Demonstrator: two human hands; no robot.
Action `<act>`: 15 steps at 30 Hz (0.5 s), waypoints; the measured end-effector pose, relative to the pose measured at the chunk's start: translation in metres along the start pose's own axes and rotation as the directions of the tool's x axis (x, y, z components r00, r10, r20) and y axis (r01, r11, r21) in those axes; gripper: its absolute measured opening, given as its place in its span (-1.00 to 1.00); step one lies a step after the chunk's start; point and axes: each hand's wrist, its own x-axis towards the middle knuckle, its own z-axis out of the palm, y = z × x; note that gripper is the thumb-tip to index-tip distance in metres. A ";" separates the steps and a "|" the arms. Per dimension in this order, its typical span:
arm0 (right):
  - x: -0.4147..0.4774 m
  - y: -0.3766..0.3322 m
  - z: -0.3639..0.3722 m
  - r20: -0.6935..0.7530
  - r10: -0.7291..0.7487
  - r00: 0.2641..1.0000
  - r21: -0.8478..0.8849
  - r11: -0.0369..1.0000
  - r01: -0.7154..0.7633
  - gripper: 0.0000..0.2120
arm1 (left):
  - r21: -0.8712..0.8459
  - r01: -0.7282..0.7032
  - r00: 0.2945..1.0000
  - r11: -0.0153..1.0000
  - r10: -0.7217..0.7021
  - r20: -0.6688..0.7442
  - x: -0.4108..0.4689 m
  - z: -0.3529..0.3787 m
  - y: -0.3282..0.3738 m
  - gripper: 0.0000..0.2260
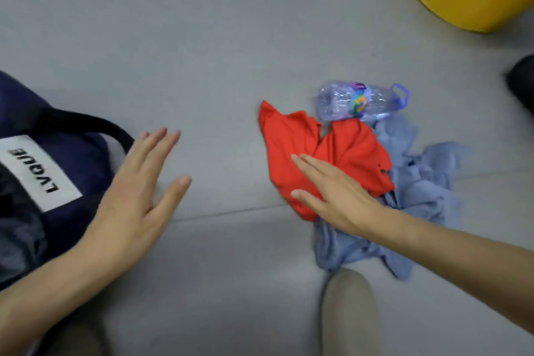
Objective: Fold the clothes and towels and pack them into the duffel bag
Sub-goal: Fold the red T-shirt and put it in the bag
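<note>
Red garment lies crumpled on a pale blue garment toward the grey surface's right edge. The right hand lies flat on it, fingers straight. The left hand hovers spread, holding nothing, beside the navy duffel bag at the left edge; what the bag holds is unclear.

The left hand and right hand are bare, as are both forearms. Nearer me shows a rounded beige fabric-covered knee or foot.

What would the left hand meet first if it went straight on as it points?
Seemingly nothing: the left hand points across bare grey cushion, away from the duffel bag, to the frame's edge.
</note>
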 end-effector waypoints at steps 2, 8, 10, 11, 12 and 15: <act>-0.013 0.032 0.008 -0.066 0.080 0.995 -0.014 0.997 -0.081 -0.29 | 0.096 -0.081 0.985 0.992 0.065 0.159 0.017 0.018 0.013 -0.37; -0.007 0.077 0.052 -0.055 0.029 0.998 -0.125 0.991 -0.036 -0.11 | 0.350 -0.314 0.907 0.883 0.169 0.387 0.081 0.073 0.031 -0.43; 0.004 0.075 0.075 -0.005 0.028 1.000 -0.175 0.984 -0.029 0.02 | 0.375 -0.371 0.872 0.850 0.180 0.455 0.098 0.103 0.036 -0.43; 0.010 0.073 0.084 0.008 0.067 0.998 -0.191 0.979 -0.065 0.04 | 0.374 -0.385 0.859 0.844 0.179 0.480 0.105 0.119 0.039 -0.43; 0.014 0.072 0.091 -0.005 0.101 0.995 -0.192 0.976 -0.101 -0.01 | 0.370 -0.390 0.852 0.843 0.179 0.492 0.111 0.134 0.042 -0.44; 0.027 0.072 0.090 -0.180 0.116 0.977 -0.087 0.987 -0.134 -0.46 | 0.358 -0.396 0.859 0.846 0.204 0.469 0.118 0.166 0.051 -0.49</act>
